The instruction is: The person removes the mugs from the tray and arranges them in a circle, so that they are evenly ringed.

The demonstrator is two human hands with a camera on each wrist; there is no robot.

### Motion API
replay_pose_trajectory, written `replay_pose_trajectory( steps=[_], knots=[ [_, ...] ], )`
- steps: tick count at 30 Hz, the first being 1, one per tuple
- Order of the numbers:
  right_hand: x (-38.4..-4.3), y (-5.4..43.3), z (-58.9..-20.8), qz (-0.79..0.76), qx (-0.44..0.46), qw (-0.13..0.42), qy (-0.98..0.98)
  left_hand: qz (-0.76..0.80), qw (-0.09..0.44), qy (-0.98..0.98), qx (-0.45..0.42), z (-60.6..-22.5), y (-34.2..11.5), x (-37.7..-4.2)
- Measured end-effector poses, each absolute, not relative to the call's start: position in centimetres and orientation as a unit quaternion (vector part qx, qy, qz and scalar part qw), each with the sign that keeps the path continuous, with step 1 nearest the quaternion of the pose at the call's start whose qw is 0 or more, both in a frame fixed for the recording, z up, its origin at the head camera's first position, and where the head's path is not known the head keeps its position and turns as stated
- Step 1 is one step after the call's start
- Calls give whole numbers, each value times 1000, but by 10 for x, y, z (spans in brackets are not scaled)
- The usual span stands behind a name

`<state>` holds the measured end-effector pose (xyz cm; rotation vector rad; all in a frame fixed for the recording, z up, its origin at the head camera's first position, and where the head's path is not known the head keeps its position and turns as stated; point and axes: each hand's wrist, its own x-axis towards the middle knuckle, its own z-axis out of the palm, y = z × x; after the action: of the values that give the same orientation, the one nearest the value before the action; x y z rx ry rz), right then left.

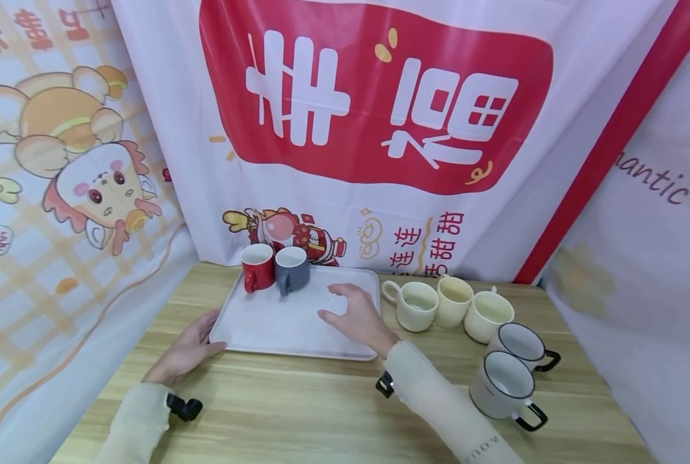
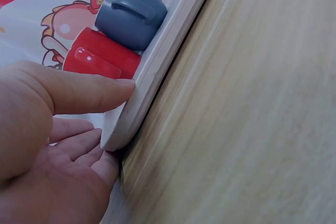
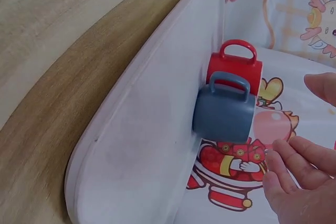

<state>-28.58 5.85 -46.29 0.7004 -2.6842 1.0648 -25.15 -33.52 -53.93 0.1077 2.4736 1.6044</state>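
A white rectangular tray (image 1: pixel 298 322) lies on the wooden table, with a red mug (image 1: pixel 258 267) and a grey-blue mug (image 1: pixel 292 269) side by side in its back left corner. My left hand (image 1: pixel 191 345) holds the tray's front left corner. In the left wrist view its thumb (image 2: pixel 100 92) lies against the rim, while the other fingers reach round the corner, their tips partly hidden. Over the tray's right part hovers my right hand (image 1: pixel 356 316), thumb and fingers spread apart and holding nothing. Both mug handles face the front of the tray.
Right of the tray stand several cream mugs: one (image 1: pixel 417 307) nearest it, another (image 1: pixel 453 301) behind and a third (image 1: pixel 488 316). Two white mugs with black handles, one (image 1: pixel 502 385) in front of the other (image 1: pixel 518 343), stand farther right. Printed cloth (image 1: pixel 373 174) hangs behind the table.
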Motion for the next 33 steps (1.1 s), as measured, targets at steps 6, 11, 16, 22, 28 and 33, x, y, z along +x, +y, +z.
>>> replay_pose_trajectory(
  steps=[6,11,16,22,28,33],
  knots=[
    [-313,29,-489,381,231,27,-895,543,96,834,24,-538,-335,-252],
    [-325,6,-508,420,205,-25,-884,541,96,836,24,-538,-334,-250],
    [-334,-15,-515,462,170,-55,-869,540,92,836,27,-539,-334,-248],
    [-343,-38,-512,530,106,-72,-838,540,94,836,26,-540,-334,-249],
    [-346,-58,-513,616,67,-105,-778,542,92,835,27,-540,-336,-249],
    [-346,-61,-511,658,47,-106,-744,548,91,831,31,-540,-334,-249]
  ],
)
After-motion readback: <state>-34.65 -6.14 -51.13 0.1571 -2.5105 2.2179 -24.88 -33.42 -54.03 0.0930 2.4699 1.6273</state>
